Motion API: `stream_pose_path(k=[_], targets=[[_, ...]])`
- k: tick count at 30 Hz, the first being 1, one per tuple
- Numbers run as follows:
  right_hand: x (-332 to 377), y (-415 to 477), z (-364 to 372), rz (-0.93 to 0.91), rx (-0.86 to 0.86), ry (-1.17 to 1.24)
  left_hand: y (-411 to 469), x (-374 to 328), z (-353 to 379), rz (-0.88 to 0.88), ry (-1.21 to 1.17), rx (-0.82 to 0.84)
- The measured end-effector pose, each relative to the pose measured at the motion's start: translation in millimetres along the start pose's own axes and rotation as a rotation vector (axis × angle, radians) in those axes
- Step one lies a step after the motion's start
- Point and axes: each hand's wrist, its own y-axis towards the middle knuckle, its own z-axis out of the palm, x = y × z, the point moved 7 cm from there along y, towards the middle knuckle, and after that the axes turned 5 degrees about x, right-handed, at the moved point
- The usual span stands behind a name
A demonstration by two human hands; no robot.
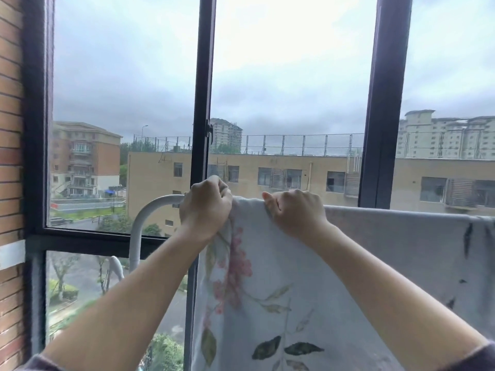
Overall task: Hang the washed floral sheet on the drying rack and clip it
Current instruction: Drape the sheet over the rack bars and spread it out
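Grey sky fills the window (203,76) behind; I see the floral sheet (267,290) draped over the white drying rack (134,247), my left hand (205,210) and right hand (294,214) each clenched on its top edge

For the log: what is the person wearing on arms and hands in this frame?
The left hand and right hand are bare: no gloves, rings or watch show. Forearms are uncovered; a dark purplish-grey left sleeve and right sleeve show only at the bottom corners.

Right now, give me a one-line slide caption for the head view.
Left hand and right hand grip the floral sheet draped over the white drying rack.
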Motion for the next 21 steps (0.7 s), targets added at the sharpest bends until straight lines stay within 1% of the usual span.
stream_pose_path(k=[2, 6, 8, 9, 10, 12, 13, 14, 16, 19, 21], targets=[[1, -1, -1, -0.029, -0.003, 0.011, -2, 3, -4, -0.005, 0.048, -0.037], [4, -7, -4, -0.063, -0.037, 0.014, -9, -10, -7, 0.104, 0.388, -0.134], [4, -8, -4, -0.071, -0.051, 0.019, -7, -16, -7, 0.129, 0.472, -0.167], [3, -8, -4, -0.072, -0.052, 0.032, -5, -20, -4, 0.161, 0.451, -0.149], [2, -7, -5, -0.072, -0.055, 0.050, -3, -24, 2, 0.218, 0.373, -0.093], [0, -7, -8, -0.060, -0.057, 0.105, -6, -33, 23, 0.363, 0.180, 0.087], [-3, -7, -9, -0.042, -0.051, 0.138, -10, -35, 32, 0.425, 0.147, 0.153], [-8, -8, -11, -0.020, -0.038, 0.160, -14, -35, 37, 0.473, 0.142, 0.170], [-19, -12, -12, 0.031, -0.009, 0.133, -14, -31, 37, 0.509, 0.077, 0.125], [-36, -21, -16, 0.098, -0.008, 0.053, -7, -25, 28, 0.463, -0.114, 0.102], [-45, -24, -21, 0.147, -0.022, 0.047, -1, -21, 26, 0.411, -0.110, 0.098]])
